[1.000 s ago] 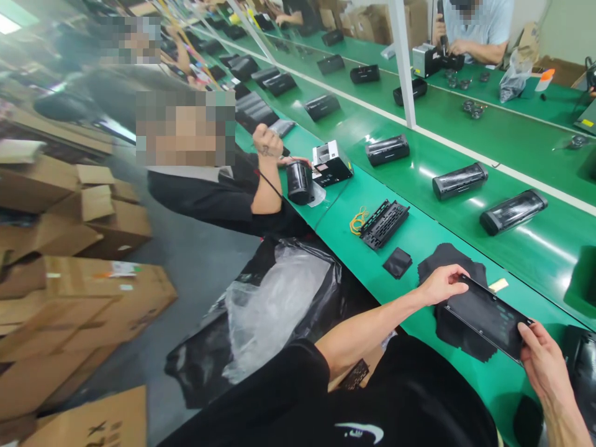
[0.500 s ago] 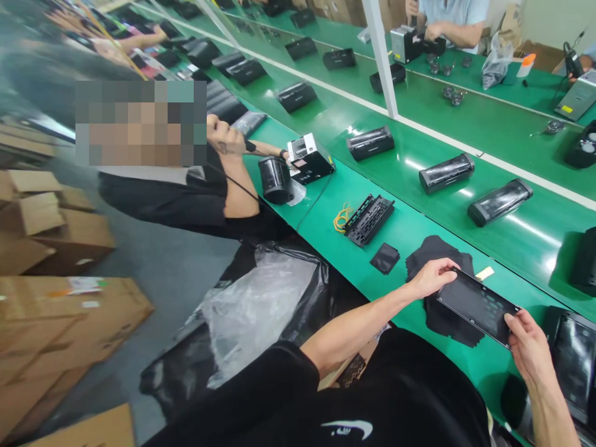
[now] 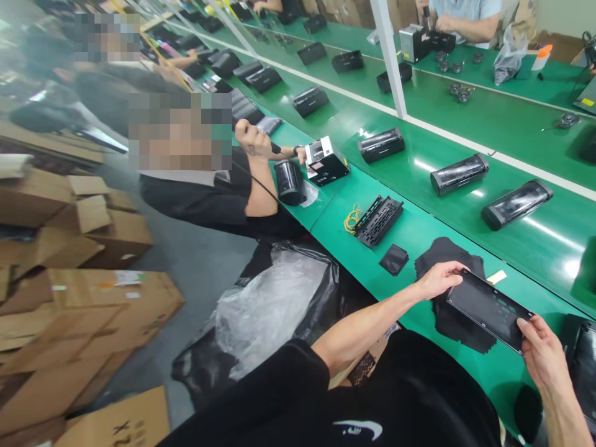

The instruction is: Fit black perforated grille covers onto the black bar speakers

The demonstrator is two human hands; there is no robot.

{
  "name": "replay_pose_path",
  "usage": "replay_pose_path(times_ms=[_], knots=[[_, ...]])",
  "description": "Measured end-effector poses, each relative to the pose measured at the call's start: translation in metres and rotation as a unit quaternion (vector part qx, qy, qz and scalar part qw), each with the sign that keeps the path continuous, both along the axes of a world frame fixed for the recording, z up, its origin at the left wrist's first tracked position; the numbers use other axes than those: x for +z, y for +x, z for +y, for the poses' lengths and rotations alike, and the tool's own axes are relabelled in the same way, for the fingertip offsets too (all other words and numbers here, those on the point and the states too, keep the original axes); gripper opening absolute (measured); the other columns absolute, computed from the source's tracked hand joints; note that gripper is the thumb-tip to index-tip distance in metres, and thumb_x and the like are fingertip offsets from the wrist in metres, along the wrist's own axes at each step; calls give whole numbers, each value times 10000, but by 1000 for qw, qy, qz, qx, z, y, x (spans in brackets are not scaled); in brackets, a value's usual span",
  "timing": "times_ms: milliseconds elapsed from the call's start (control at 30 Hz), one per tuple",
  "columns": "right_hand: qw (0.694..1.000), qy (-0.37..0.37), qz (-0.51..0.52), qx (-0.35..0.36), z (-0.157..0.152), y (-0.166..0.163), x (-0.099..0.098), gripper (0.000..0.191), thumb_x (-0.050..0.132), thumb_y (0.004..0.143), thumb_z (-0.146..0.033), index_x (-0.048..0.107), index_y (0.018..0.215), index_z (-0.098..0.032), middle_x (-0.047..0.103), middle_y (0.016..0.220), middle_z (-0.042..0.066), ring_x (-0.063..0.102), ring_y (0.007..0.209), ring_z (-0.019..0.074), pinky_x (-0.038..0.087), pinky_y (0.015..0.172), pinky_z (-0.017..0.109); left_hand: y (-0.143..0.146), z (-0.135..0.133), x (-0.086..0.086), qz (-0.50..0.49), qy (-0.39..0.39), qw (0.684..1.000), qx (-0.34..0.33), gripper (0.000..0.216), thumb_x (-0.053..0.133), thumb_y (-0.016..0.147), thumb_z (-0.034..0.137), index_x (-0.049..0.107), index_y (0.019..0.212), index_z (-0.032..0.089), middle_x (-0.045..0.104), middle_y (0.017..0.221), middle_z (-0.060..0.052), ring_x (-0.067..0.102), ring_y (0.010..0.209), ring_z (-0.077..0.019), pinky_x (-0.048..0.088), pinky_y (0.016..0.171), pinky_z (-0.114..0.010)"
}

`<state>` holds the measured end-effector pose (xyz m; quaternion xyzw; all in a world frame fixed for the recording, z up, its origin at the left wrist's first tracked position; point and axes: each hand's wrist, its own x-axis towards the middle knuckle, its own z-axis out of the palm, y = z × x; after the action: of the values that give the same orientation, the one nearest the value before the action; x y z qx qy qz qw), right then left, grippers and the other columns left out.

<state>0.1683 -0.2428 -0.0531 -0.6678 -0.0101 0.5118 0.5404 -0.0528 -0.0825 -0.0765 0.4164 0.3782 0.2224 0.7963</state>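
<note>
While a smooth green work surface spreads below the fingers, thin black sheets lie piled beneath a flat rectangular black panel; the left hand and right hand each pinch one end, thumb over its face, nearly closed.

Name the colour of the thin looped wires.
The thin looped wires are yellow, shown in the head view.

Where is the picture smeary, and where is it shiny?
Head view: smeary at the upper left, but the black panel between the left hand and right hand looks clearer; head view again: white glare streaks the green work surface.
</note>
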Motion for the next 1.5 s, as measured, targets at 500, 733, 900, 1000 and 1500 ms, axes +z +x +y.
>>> replay_pose_path(times_ms=[500,733,900,1000,1500], knots=[[999,1,-34,25,1,-1,1,564,1024,525,-504,668,871,-236,643,726,-30,564,628,144,478,581,260,-9,3,6,-41,32,998,-26,552,890,768,480,755,1180,137,704,979,-63,626,889,-166,488,918,-323],[996,4,-92,19,-6,-3,9,624,996,586,-554,732,1056,-239,632,735,-36,521,626,131,419,566,252,-16,6,25,-5,137,989,-58,504,763,899,493,739,1260,141,602,941,-35,509,803,-126,452,797,-268],[991,-1,-131,38,-9,-1,13,621,962,647,-589,745,1116,-244,686,813,-7,578,718,166,460,640,273,-16,7,35,15,177,983,-51,443,728,918,473,754,1234,164,557,971,-43,487,825,-135,437,758,-255],[993,3,-115,36,-9,1,10,651,984,622,-587,752,1126,-246,696,831,-9,600,753,164,482,684,258,-16,7,35,18,178,983,-45,450,738,911,477,753,1232,163,562,981,-46,489,829,-135,440,754,-253],[1000,10,-12,16,-2,7,-3,562,1043,542,-469,682,914,-254,659,742,-42,576,620,131,495,571,220,-8,7,1,-42,30,998,-19,574,919,728,523,776,1160,173,692,966,-39,593,837,-142,481,847,-292]])
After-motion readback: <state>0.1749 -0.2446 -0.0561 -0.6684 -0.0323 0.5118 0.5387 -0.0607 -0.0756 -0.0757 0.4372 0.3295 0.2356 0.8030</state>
